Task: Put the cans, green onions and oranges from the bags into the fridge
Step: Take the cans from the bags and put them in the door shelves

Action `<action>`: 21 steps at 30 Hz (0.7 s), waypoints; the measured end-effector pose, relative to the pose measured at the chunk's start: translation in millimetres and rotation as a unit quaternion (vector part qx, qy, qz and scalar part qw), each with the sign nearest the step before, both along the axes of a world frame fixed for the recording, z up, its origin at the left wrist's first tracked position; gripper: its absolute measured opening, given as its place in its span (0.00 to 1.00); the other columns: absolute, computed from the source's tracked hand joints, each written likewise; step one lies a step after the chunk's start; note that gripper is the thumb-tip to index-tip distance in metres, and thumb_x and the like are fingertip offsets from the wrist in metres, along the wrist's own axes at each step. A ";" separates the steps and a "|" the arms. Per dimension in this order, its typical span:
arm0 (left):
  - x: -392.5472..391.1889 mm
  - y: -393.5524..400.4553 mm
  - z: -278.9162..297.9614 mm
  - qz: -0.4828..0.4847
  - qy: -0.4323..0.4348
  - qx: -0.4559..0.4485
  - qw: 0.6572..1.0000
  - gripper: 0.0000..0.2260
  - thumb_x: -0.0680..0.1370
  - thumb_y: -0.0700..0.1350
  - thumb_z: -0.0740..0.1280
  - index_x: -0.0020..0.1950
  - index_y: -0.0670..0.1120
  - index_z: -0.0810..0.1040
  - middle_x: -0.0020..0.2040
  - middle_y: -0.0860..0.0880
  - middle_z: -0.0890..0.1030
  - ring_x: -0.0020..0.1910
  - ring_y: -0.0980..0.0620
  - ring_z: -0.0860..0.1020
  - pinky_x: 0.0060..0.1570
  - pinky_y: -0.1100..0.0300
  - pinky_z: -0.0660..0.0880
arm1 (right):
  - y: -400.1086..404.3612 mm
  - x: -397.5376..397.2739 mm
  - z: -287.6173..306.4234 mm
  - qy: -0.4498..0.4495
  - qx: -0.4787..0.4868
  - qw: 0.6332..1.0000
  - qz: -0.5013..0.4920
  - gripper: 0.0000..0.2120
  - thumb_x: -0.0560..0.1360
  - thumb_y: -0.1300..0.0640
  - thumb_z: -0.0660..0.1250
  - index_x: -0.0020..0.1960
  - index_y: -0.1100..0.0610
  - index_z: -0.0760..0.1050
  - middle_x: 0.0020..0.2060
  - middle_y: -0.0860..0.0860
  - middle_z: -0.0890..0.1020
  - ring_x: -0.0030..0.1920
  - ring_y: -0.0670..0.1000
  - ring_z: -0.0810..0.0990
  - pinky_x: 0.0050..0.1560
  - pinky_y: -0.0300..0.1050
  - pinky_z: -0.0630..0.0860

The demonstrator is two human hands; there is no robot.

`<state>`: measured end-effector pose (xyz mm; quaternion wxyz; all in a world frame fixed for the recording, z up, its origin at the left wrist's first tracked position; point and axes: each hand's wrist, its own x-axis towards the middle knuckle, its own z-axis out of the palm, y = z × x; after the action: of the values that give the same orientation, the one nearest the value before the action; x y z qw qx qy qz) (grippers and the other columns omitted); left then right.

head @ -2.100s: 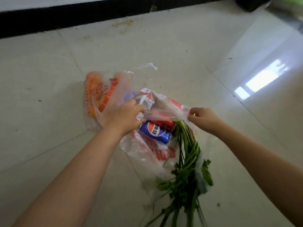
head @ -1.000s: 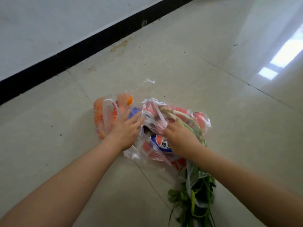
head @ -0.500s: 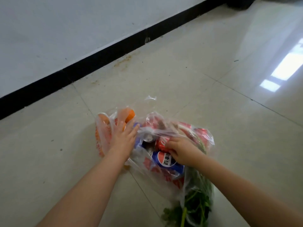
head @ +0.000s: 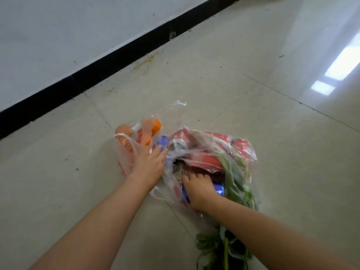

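On the left, the bag of oranges [head: 126,151] lies on the floor [head: 58,172], a thin clear plastic sack with red print and a white twisted handle loop; round orange fruit [head: 153,126] bulges through the film at its far end. The left hand [head: 149,165] rests flat on that sack's near side, fingers straight and close together, the fingertips touching a blue can [head: 162,142] that lies between the 2 bags. It holds nothing.

Next comes the second bag [head: 206,151], crinkled, glossy and see-through, its mouth gaping toward the person. Inside lie several red cans [head: 206,159] on their sides, smooth metal cylinders, 1 showing its silver top [head: 178,146]. The right hand [head: 198,189] reaches into the opening, palm down over another blue can [head: 219,189] lying crosswise, with fingers bent over the can's far side; whether they actually clamp it cannot be told. The 2 hands are apart, each on its own bag.

Along the right side of this bag run the green onions [head: 233,172], long pale-green stalks inside the film, their dark leafy ends [head: 212,244] spilling out onto the tile beneath the right forearm.

The floor is glossy beige tile with thin grout lines; a black baseboard [head: 116,61] runs under a white wall [head: 58,26].
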<state>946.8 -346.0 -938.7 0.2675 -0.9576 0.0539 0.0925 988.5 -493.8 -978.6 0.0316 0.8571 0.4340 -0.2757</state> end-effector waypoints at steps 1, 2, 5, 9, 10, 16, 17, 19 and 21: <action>0.6 -2.6 2.2 0.016 -0.010 -0.012 1.000 0.16 0.64 0.42 0.57 0.33 0.45 0.86 0.39 0.49 0.87 0.38 0.50 0.85 0.45 0.54 0.71 | -1.9 1.3 5.9 0.009 0.018 1.000 -0.009 0.31 0.70 0.58 0.68 0.68 0.59 0.59 0.64 0.59 0.70 0.62 0.61 0.71 0.61 0.53 0.69; 3.1 -9.6 13.3 0.018 -0.030 -0.006 0.999 0.16 0.65 0.42 0.59 0.34 0.44 0.87 0.39 0.49 0.86 0.38 0.50 0.84 0.45 0.56 0.73 | -5.6 3.3 14.1 0.021 0.040 0.999 -0.022 0.31 0.69 0.58 0.69 0.67 0.58 0.60 0.62 0.58 0.71 0.60 0.60 0.73 0.57 0.52 0.71; 6.3 -17.3 31.4 0.077 -0.007 -0.008 0.997 0.11 0.69 0.44 0.69 0.50 0.43 0.84 0.52 0.47 0.81 0.52 0.48 0.80 0.48 0.55 0.73 | -31.5 12.7 45.8 0.052 0.110 0.991 -0.062 0.29 0.68 0.54 0.71 0.65 0.57 0.63 0.60 0.55 0.72 0.57 0.55 0.75 0.52 0.47 0.76; 11.3 -34.5 45.1 0.244 0.012 -0.082 0.966 0.11 0.70 0.41 0.71 0.51 0.42 0.81 0.49 0.43 0.82 0.48 0.46 0.82 0.43 0.56 0.76 | -70.5 28.1 84.0 0.039 0.173 0.980 -0.091 0.33 0.66 0.50 0.73 0.66 0.54 0.64 0.62 0.50 0.71 0.60 0.50 0.73 0.57 0.39 0.73; 12.9 -36.6 37.0 0.276 0.032 -0.122 0.953 0.11 0.76 0.40 0.65 0.57 0.42 0.78 0.54 0.43 0.81 0.53 0.45 0.80 0.47 0.56 0.76 | -76.0 33.2 89.7 0.030 0.192 0.976 -0.101 0.33 0.66 0.50 0.73 0.66 0.54 0.64 0.62 0.50 0.71 0.60 0.50 0.72 0.57 0.38 0.71; 48.1 -50.1 29.8 0.363 -0.014 -0.217 0.906 0.16 0.78 0.40 0.60 0.65 0.41 0.69 0.62 0.42 0.76 0.61 0.42 0.75 0.53 0.54 0.73 | -78.6 62.4 97.8 -0.003 0.295 0.934 -0.201 0.34 0.65 0.54 0.75 0.67 0.58 0.66 0.62 0.53 0.72 0.60 0.55 0.74 0.61 0.48 0.75; 53.9 -50.6 28.8 0.381 -0.014 -0.222 0.897 0.18 0.78 0.41 0.61 0.67 0.41 0.67 0.64 0.42 0.74 0.63 0.43 0.74 0.56 0.54 0.72 | -74.5 65.6 96.1 -0.003 0.309 0.929 -0.206 0.34 0.65 0.54 0.75 0.67 0.59 0.66 0.62 0.54 0.72 0.60 0.55 0.75 0.60 0.48 0.75; 64.5 -53.6 28.8 0.419 -0.010 -0.234 0.877 0.21 0.79 0.44 0.59 0.71 0.42 0.63 0.68 0.42 0.72 0.67 0.43 0.70 0.64 0.53 0.67 | -65.1 71.5 91.4 -0.003 0.334 0.920 -0.206 0.34 0.65 0.55 0.74 0.67 0.60 0.67 0.62 0.54 0.72 0.59 0.55 0.75 0.59 0.43 0.73; 72.7 -54.2 26.1 0.443 -0.001 -0.249 0.861 0.22 0.80 0.47 0.57 0.74 0.43 0.61 0.70 0.42 0.70 0.69 0.43 0.68 0.68 0.53 0.63 | -56.8 76.8 86.6 -0.002 0.351 0.912 -0.213 0.34 0.65 0.56 0.74 0.68 0.60 0.66 0.63 0.54 0.72 0.60 0.55 0.75 0.57 0.40 0.72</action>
<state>1019.4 -400.2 -912.6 -0.0491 -0.9153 -0.3551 0.1838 1065.3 -550.6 -891.9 -0.3301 0.8856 0.3095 -0.1044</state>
